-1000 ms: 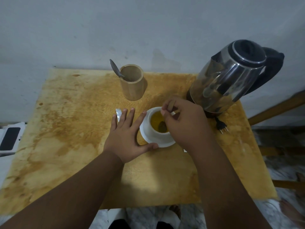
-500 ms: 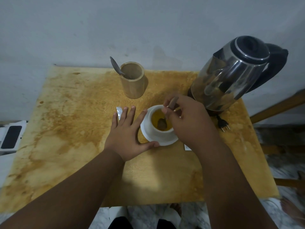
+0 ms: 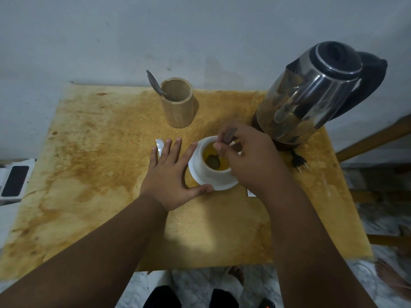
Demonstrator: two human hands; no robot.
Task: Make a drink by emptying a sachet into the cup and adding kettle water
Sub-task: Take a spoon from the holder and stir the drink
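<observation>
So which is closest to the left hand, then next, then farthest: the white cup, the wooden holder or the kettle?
From the left hand:
1. White cup, just to its right, on the saucer the thumb touches.
2. Wooden holder, behind the hand.
3. Kettle, far right at the back.

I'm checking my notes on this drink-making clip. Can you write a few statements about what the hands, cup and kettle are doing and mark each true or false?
1. The right hand holds a spoon in the cup. True.
2. The cup is empty. False: it holds yellow liquid.
3. The left hand lies flat beside the saucer. True.
4. The kettle is tipped over the cup. False: it stands on the table.
5. The wooden holder is empty. False: a spoon stands in it.
</observation>
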